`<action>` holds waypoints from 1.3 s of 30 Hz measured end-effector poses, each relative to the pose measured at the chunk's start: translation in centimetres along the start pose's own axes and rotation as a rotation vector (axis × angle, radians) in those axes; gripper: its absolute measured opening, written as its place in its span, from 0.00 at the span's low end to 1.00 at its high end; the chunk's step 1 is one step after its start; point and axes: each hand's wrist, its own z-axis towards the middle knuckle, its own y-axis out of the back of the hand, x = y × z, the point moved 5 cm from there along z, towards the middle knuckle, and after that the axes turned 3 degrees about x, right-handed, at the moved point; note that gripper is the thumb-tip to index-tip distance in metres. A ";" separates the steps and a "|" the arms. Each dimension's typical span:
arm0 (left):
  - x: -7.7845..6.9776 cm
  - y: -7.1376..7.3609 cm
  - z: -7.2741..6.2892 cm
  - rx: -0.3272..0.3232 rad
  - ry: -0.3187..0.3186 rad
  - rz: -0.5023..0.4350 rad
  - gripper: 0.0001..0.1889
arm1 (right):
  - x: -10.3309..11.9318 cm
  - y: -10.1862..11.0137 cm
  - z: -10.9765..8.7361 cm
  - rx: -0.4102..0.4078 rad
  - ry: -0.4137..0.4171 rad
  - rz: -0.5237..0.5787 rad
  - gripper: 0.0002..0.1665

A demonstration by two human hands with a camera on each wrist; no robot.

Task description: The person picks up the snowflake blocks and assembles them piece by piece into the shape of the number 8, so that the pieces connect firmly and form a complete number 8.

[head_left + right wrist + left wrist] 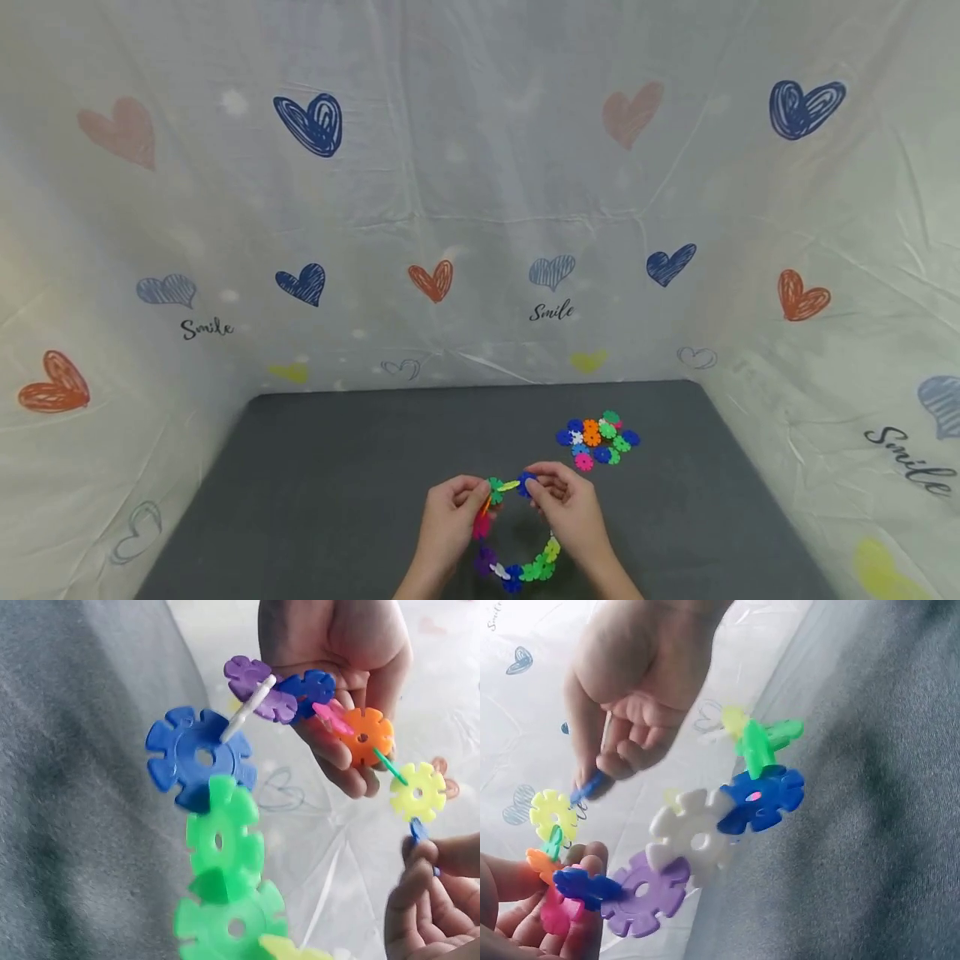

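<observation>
Notched plastic flower discs are slotted together into a colourful chain, curving in a loop between both hands. My left hand [450, 517] grips the chain around its orange disc [365, 735] and pink disc [561, 911]. My right hand [573, 508] pinches a blue disc [524, 485] between thumb and fingers. A yellow disc [418, 793] and a thin-edged green disc [553, 844] link the two grips. Lower on the loop hang a purple disc [645, 895], a white disc [675, 832], another blue disc [199, 757] and green discs [232, 919]. The right hand hides whether the loop is closed.
Beyond my right hand, a loose pile of similar discs [592, 435] in several colours lies on the dark grey tabletop [337, 475]. A pale curtain [480, 192] printed with hearts hangs behind the table and along its sides.
</observation>
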 end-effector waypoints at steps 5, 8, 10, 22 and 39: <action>-1.1 0.1 -0.1 -0.087 -0.143 0.183 0.10 | 0.7 0.2 -0.1 -0.041 0.138 -0.029 0.07; -1.5 0.0 -0.5 -0.127 -0.239 0.267 0.08 | 1.0 0.1 -0.3 -0.037 0.198 -0.032 0.07; -1.6 -0.1 -0.8 -0.148 -0.295 0.286 0.08 | 1.2 0.1 -0.6 -0.058 0.224 -0.024 0.06; -3.1 -0.6 -2.2 -0.267 -0.711 0.374 0.03 | 3.0 0.2 -1.6 -0.154 0.380 -0.020 0.10; -2.7 -1.0 -2.1 -0.238 -0.609 0.281 0.05 | 3.0 0.4 -1.7 -0.068 0.482 -0.047 0.13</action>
